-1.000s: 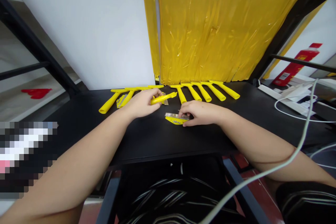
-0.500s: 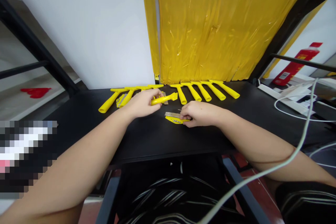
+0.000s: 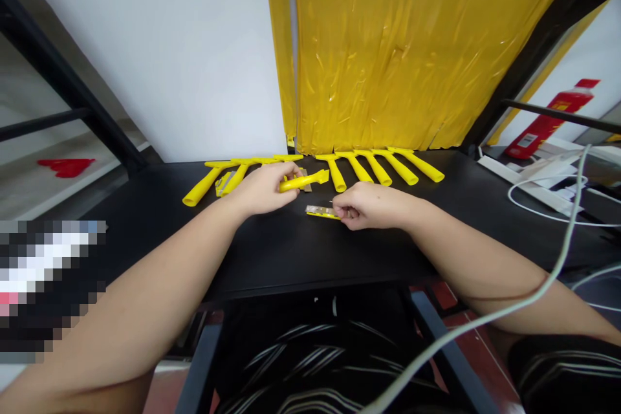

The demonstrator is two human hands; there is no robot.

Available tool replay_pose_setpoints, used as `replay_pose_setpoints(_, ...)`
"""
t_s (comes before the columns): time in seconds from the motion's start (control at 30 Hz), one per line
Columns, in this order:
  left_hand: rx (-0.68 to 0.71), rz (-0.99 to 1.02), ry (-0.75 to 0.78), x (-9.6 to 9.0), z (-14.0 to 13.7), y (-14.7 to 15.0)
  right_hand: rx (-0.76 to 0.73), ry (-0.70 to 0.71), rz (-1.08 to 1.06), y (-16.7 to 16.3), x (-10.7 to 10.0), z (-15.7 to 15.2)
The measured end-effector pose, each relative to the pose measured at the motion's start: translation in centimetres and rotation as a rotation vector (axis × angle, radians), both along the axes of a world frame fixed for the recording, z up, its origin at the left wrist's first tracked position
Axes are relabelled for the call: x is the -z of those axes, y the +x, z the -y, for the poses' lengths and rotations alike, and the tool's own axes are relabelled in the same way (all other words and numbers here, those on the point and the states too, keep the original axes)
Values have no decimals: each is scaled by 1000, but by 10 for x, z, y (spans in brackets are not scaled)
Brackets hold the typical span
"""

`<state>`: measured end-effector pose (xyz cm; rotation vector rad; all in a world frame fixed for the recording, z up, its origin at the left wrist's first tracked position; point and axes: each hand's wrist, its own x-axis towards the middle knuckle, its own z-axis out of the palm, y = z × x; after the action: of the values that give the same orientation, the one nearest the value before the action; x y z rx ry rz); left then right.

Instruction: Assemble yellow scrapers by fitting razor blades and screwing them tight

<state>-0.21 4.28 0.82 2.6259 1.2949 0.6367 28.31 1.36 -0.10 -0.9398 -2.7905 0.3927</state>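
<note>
My left hand [image 3: 268, 189] is closed around a yellow scraper handle [image 3: 303, 181], its flared head pointing right. To the right and slightly nearer to me, my right hand [image 3: 361, 205] pinches a small scraper blade plate [image 3: 321, 211], a metal strip with a yellow edge, held tilted above the black table. The fingers hide the plate's right end. Beyond my left hand lie more yellow T-shaped handles [image 3: 202, 186] and some yellow and metal plates [image 3: 224, 182], partly covered by the hand.
Several yellow handles [image 3: 380, 169] lie in a row along the back of the black table [image 3: 291, 255]. Behind stand a white panel [image 3: 194, 52] and a yellow plastic curtain [image 3: 388, 45]. A pale cable [image 3: 509, 310] crosses the right side. A red bottle [image 3: 548, 119] lies beyond the frame.
My right hand has tipped the blade plate, so its broad yellow face now shows as a thin edge. My left hand keeps the handle almost still.
</note>
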Motion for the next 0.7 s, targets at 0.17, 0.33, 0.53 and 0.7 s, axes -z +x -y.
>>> replay_pose_setpoints(0.17, -5, -4, 2, 0, 0, 0, 57, 17, -17, -2, -1, 0)
replay_pose_setpoints(0.33, -4, -2, 7, -1, 0, 0, 120, -60, -109, 0, -3, -1)
replay_pose_setpoints(0.53, -15, -8, 2, -2, 2, 0, 75, -433, -193, 2, -1, 1)
replay_pose_setpoints(0.7, -2, -19, 2, 0, 0, -1, 150, -333, -85, -4, 0, 1)
